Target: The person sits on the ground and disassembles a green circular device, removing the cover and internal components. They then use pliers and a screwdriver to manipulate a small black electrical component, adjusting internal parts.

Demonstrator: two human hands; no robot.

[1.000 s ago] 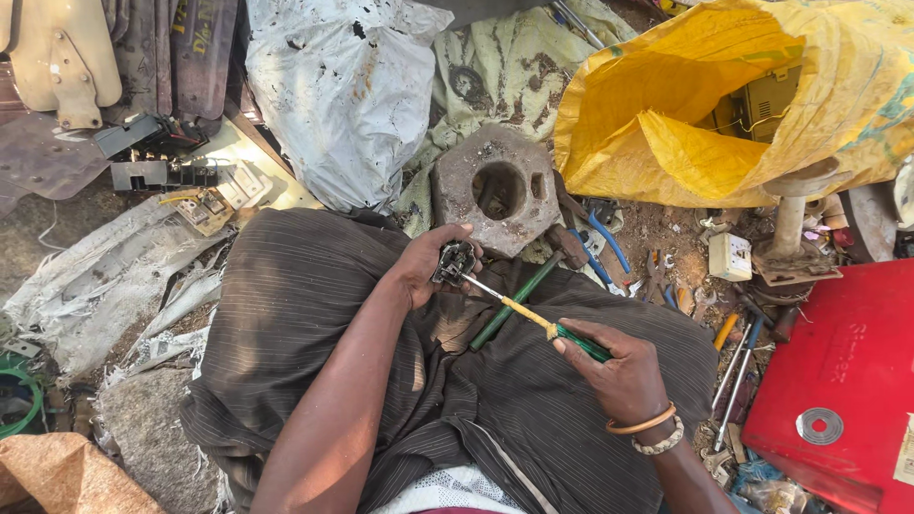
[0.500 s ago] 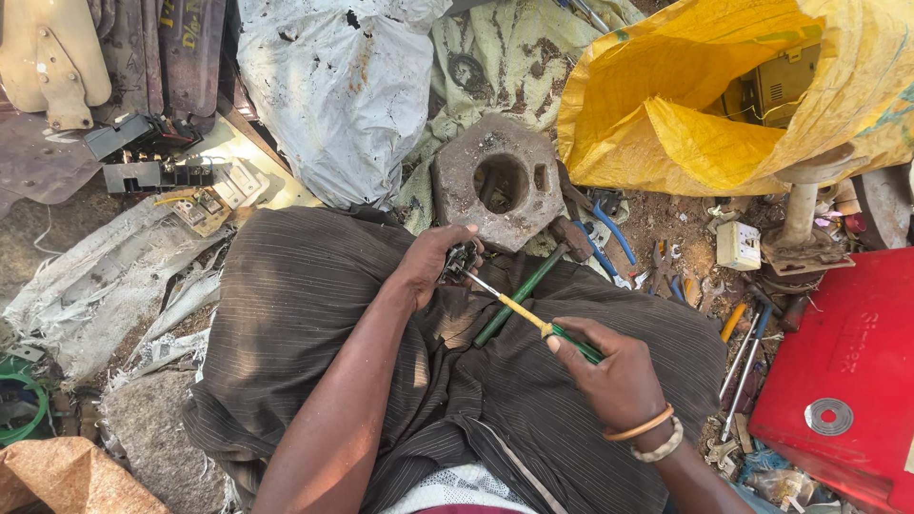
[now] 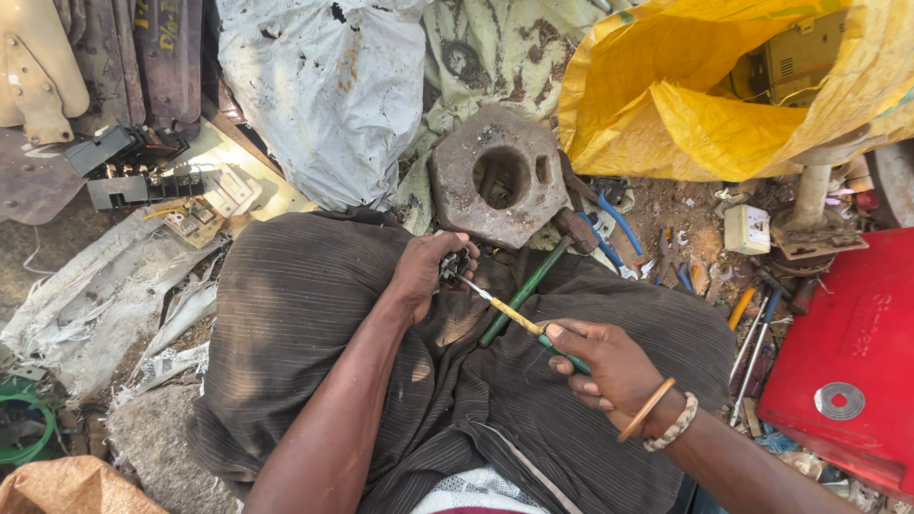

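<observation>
— Where is the work sitting right now?

— You are gripping a small dark metal part (image 3: 449, 265) over your lap, your left hand (image 3: 426, 271) closing tightly round it, just below the grey hexagonal cast block with the round hole (image 3: 497, 176).

— And your other hand?

— Your right hand (image 3: 609, 366) is wrapping firmly round the green handle of a yellow-shafted screwdriver (image 3: 514, 314), and its tip is pressing into the part.

— How far along would you say you are?

— Judging by this, you are mid-way: the part is looking whole, nothing loosened is lying on your dark striped cloth (image 3: 305, 314), so the prying or unscrewing is not yet finishing.
</observation>
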